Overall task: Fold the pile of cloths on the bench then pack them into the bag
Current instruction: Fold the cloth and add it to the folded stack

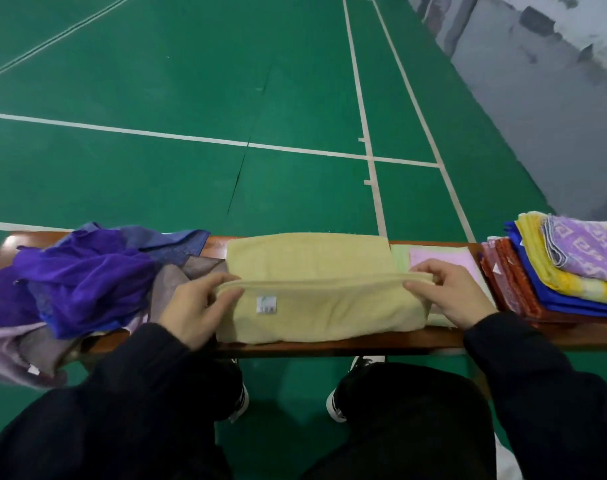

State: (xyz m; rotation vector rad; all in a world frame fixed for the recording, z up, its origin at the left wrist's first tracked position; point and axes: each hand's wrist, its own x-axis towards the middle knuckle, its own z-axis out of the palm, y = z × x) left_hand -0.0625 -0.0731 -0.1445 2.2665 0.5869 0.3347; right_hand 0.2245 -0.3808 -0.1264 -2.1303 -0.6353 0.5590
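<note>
Mid-bench (329,342), both hands pinch the folded edge of a soft pale-yellow terry towel (315,271): left hand (194,306) at its left end, right hand (451,292) at its right. Crumpled purple cloths (80,282) heap at the bench's left end; flat folded cloths (565,271) are stacked at its right.

head view looks down, close over bench (329,344).

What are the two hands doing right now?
Left hand: fingers pinch the left end of the pale yellow towel fold.
Right hand: fingers pinch the right end of the same fold.
</note>
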